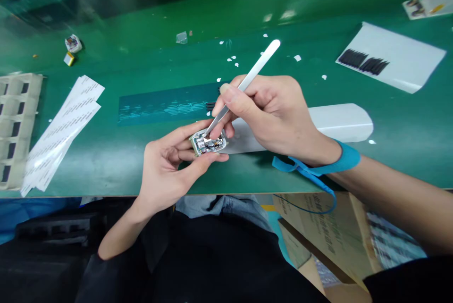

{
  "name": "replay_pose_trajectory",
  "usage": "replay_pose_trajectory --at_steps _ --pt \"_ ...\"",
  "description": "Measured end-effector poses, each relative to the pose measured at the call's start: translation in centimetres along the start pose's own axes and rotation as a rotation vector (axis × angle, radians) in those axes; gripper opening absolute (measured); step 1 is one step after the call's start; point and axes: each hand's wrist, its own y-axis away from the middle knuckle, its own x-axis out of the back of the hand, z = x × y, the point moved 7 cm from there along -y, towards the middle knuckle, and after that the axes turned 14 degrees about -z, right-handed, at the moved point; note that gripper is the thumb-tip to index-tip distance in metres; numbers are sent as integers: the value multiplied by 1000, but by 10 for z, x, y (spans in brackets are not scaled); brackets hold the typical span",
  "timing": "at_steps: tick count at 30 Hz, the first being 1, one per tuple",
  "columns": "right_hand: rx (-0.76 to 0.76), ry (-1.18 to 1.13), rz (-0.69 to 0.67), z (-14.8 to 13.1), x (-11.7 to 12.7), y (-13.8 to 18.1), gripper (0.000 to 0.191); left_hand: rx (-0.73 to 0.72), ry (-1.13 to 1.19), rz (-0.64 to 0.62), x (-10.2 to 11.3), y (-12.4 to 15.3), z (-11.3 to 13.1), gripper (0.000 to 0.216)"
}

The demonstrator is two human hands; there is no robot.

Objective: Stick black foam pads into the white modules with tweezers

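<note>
Between the thumb and fingers of my left hand (173,166) is a small white-cased electronic device (201,146), its circuit board facing up. My right hand (272,114) grips silver tweezers (256,67) like a pen, their tips down on the device's board. The tips are partly hidden by my fingers, so I cannot tell whether they pinch anything. A blue wrist strap (345,157) circles my right wrist. Under my right hand lies a white glossy sheet (339,122). A teal film strip (163,105) lies just beyond my left hand.
White printed strips (63,138) and a moulded tray (17,128) lie at left. Another opened device (73,43) sits behind them. At right is a white sheet (399,53) with black strips (363,61). Small white scraps dot the green mat. Cardboard boxes (318,227) stand below the table edge.
</note>
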Motion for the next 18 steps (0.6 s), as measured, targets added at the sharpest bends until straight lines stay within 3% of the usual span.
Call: replay_pose_trajectory --at_steps 8,18 --pt "-45 37 -4 4 2 0 53 15 -30 26 1 0 -2 37" --pt "23 37 20 1 1 2 47 -5 -44 23 0 -1 -3 37"
